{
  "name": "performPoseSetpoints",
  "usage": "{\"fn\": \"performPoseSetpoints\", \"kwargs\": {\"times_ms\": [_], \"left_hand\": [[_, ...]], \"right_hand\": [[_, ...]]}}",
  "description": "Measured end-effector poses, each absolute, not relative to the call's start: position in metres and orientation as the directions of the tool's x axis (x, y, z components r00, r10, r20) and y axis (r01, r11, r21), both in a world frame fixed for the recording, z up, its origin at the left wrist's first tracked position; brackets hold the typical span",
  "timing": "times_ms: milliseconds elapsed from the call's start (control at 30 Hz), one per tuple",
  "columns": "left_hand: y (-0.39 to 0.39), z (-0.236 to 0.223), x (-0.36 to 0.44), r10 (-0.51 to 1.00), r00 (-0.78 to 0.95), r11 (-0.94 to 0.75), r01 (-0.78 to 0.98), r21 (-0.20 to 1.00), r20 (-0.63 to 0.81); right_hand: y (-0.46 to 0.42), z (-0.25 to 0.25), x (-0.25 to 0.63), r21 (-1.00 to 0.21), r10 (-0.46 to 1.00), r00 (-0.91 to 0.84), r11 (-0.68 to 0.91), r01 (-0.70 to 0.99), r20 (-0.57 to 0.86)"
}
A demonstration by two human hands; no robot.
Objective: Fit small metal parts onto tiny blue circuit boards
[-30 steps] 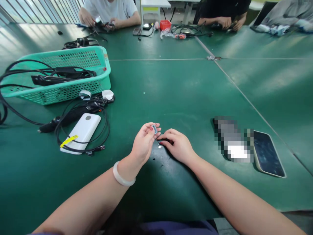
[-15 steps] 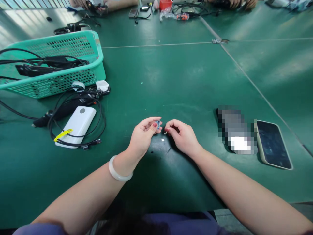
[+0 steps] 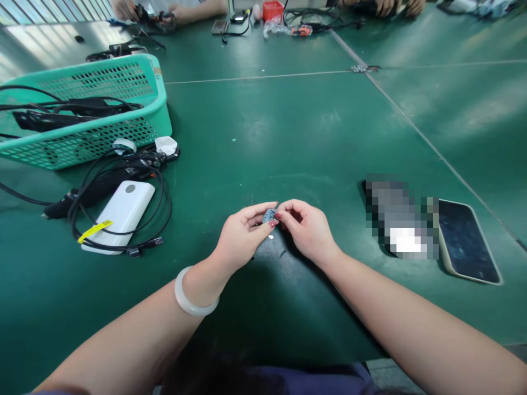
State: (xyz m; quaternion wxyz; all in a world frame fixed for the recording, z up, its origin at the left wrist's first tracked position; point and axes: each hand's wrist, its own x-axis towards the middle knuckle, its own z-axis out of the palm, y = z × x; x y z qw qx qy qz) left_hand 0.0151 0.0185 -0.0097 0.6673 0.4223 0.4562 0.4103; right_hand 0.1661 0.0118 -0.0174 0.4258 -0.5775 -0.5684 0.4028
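Note:
Between thumb and fingers, my left hand (image 3: pixel 242 233) holds a small blue-grey part (image 3: pixel 269 215) with dark marks, perhaps a little circuit board. My right hand (image 3: pixel 307 227) is pinched at the right end of that part, its thumb and fingertip meeting there. Whatever lies inside the right pinch is too small and covered to name. A tiny whitish piece (image 3: pixel 270 237) lies on the green table just below the fingers. A pale bangle (image 3: pixel 193 296) circles my left wrist.
Left stand a green basket (image 3: pixel 158 118) of black cables and a white power bank (image 3: pixel 119 214) among looped cable. Two phones lie right, one pixelated (image 3: pixel 395 214), one with a dark screen (image 3: pixel 467 241). Across the table are other people's hands (image 3: pixel 387 6) and a red box (image 3: pixel 272 10).
My right hand has come in to meet the small part in my left hand. The small metallic-looking piece seen in its pinch is now hidden. The part has turned to show more of its face.

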Motion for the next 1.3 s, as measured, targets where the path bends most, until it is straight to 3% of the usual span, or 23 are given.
{"fn": "performPoseSetpoints", "kwargs": {"times_ms": [400,700,967,1300], "left_hand": [[0.0217,-0.0128,0.0131,0.92,0.255,0.354,-0.221,0.909,-0.296],[0.0213,-0.0111,0.0143,0.911,0.294,0.359,-0.216,0.908,-0.29],[0.0203,-0.0135,0.0139,0.933,0.304,0.252,-0.164,0.954,-0.194],[0.0211,-0.0135,0.0147,0.924,0.307,0.293,-0.18,0.939,-0.229]], "right_hand": [[0.0173,-0.0205,0.17,-0.994,0.997,-0.017,-0.076,0.082,-0.077],[0.0145,-0.022,0.1694,-0.979,0.999,-0.024,0.038,0.202,0.034],[0.0148,-0.0221,0.1692,-0.979,0.996,0.012,0.08,0.187,0.084],[0.0153,-0.0239,0.1704,-0.989,0.997,0.028,0.064,0.136,0.069]]}}
